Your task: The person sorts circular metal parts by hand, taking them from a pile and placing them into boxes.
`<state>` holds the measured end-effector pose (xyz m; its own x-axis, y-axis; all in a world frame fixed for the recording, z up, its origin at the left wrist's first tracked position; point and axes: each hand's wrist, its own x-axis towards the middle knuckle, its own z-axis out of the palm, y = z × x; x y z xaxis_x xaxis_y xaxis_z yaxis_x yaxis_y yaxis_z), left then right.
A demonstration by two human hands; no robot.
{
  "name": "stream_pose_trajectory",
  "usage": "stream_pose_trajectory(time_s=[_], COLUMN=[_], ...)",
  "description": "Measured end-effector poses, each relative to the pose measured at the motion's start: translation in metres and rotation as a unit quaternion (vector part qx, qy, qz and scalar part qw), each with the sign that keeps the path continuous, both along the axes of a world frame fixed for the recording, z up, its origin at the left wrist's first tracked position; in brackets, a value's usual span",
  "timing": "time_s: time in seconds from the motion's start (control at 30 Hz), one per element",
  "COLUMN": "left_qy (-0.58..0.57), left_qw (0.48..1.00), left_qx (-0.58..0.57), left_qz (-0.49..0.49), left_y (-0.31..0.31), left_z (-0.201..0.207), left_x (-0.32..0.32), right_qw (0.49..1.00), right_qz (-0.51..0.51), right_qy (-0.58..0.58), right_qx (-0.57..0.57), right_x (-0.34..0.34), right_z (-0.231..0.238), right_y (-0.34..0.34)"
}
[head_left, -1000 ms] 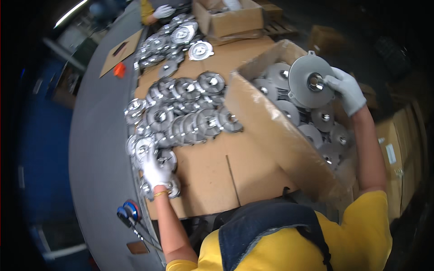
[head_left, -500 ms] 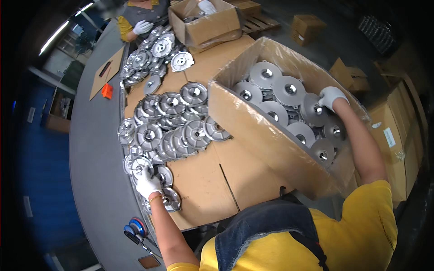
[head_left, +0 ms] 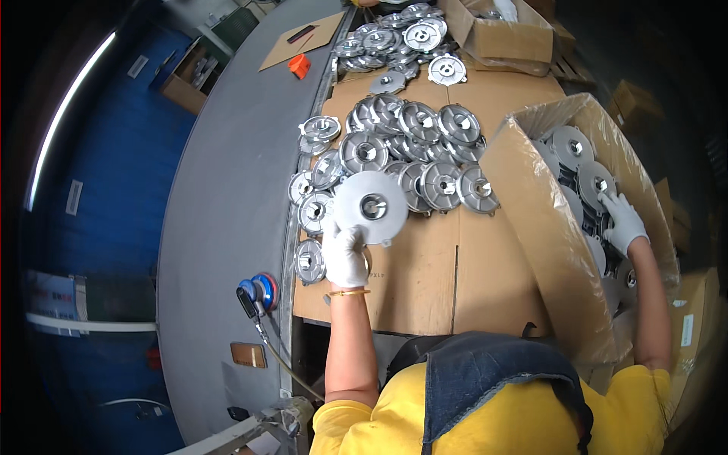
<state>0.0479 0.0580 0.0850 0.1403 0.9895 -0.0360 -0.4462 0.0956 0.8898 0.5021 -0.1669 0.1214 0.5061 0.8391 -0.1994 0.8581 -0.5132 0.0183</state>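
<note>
My left hand (head_left: 345, 256), in a white glove, grips a round grey metal disc cover (head_left: 388, 221) by its near edge. The disc is raised above the cardboard-covered table, its smooth face and central hole showing. Behind it lie overlapping rows of similar ribbed covers (head_left: 364, 154). On the right, my gloved right hand (head_left: 625, 224) reaches into a large plastic-lined carton (head_left: 531, 205). Its fingers are bent at the near edge of another disc cover (head_left: 595, 180) inside; the fingertips are partly hidden. Several more covers lie around it in the carton.
On the grey table at left are a blue disc sander (head_left: 262, 292) with a hose, a brown rectangular object (head_left: 249, 355) and an orange object (head_left: 299, 66). A heap of covers (head_left: 390, 42) and another carton (head_left: 500, 42) stand at the far end, with another person's gloved hand (head_left: 506, 10).
My left hand has lifted a disc cover off the near left pile. My right hand remains in the carton, shifted to another disc. The whole view has turned leftward.
</note>
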Motion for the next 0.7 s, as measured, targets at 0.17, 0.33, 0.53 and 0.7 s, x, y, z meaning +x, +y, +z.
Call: stream_pose_trajectory(time_s=[0.17,0.33,0.53,0.7], left_qy=[-0.077,0.017,0.244,0.517], left_qw=[0.987,0.975,0.772,0.704], left_qx=[-0.019,0.021,0.539,0.473], left_qz=[-0.142,-0.219,-0.232,-0.119], left_y=[-0.039,-0.083,-0.086,-0.062], left_z=[0.035,0.060,0.095,0.043], left_x=[0.025,0.051,0.079,0.048], right_qw=[0.955,0.760,0.792,0.789], right_qz=[-0.013,0.068,0.460,-0.046], right_qy=[0.231,0.572,0.222,0.435], right_qx=[0.185,0.302,0.333,0.430], right_x=[-0.015,-0.130,-0.156,-0.094], right_z=[0.012,0.094,0.113,0.110], right_y=[0.006,0.034,0.036,-0.006])
